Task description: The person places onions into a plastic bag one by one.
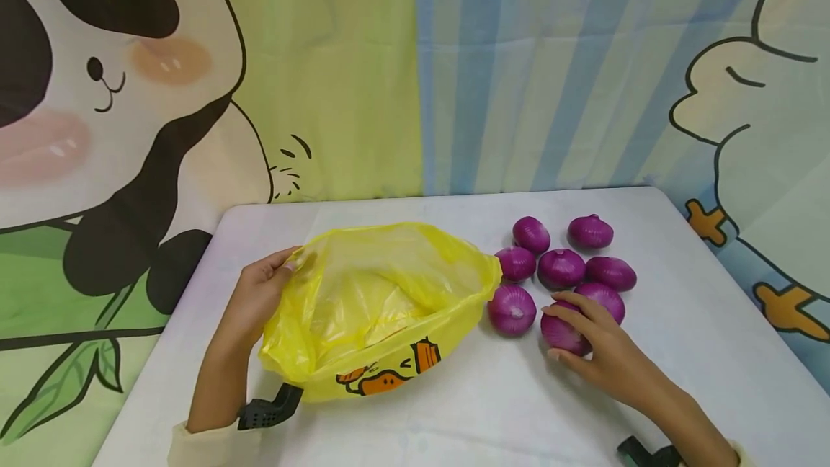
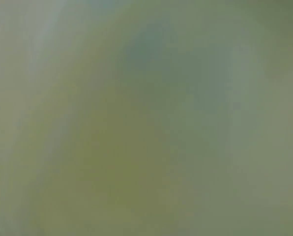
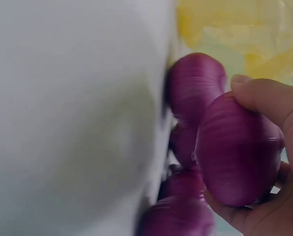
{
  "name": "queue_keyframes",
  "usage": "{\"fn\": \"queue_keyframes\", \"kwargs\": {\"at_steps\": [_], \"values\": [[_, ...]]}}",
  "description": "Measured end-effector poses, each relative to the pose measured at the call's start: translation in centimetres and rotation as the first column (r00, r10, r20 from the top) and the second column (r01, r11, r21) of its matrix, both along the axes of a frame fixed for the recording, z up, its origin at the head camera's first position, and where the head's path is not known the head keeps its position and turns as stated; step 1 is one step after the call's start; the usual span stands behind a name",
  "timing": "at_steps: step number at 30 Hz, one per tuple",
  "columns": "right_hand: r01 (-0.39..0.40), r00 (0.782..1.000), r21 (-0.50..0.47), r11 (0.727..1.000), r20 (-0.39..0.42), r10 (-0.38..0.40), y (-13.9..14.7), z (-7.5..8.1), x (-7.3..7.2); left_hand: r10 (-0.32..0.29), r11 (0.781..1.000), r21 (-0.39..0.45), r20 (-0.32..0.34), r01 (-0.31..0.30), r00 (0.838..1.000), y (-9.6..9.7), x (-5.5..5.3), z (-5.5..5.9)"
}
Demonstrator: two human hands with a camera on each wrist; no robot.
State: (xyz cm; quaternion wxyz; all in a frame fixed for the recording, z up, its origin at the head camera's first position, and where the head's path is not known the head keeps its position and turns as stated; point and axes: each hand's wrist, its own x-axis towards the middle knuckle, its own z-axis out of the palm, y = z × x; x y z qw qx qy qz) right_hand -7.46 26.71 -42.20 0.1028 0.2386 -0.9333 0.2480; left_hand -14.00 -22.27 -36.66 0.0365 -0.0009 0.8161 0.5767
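My left hand (image 1: 258, 298) pinches the left rim of a yellow plastic bag (image 1: 457, 334), whose wide mouth gapes upward and shows a crinkled inside. A cartoon print marks the bag's front. With thumb and fingers, my right hand (image 1: 609, 355) grips a purple-red onion (image 3: 237, 147) at the near side of a group. Just left of it lies another onion (image 1: 512, 310), close to the bag's right edge. Behind the held one, an onion (image 1: 603, 300) is partly covered by my fingers. The left wrist view is only a yellow-green blur.
Several more onions, among them a middle one (image 1: 561, 268) and a far one (image 1: 590, 231), cluster on the right of the white table (image 1: 415, 431). A cartoon-printed curtain (image 1: 363, 78) hangs behind the table's back edge.
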Motion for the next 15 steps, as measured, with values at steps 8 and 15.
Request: {"fn": "queue_keyframes", "kwargs": {"at_steps": [8, 15], "values": [[-0.026, 0.999, -0.111, 0.994, -0.027, 0.023, -0.8, 2.8, -1.1, -0.005, 1.0, 0.01, 0.016, 0.005, 1.0, 0.1, 0.1, 0.2], [-0.117, 0.99, -0.117, 0.986, -0.095, 0.106, -2.0, 5.7, -2.4, 0.002, 1.0, 0.01, 0.008, -0.002, 1.0, 0.2, 0.0, 0.1]]}}
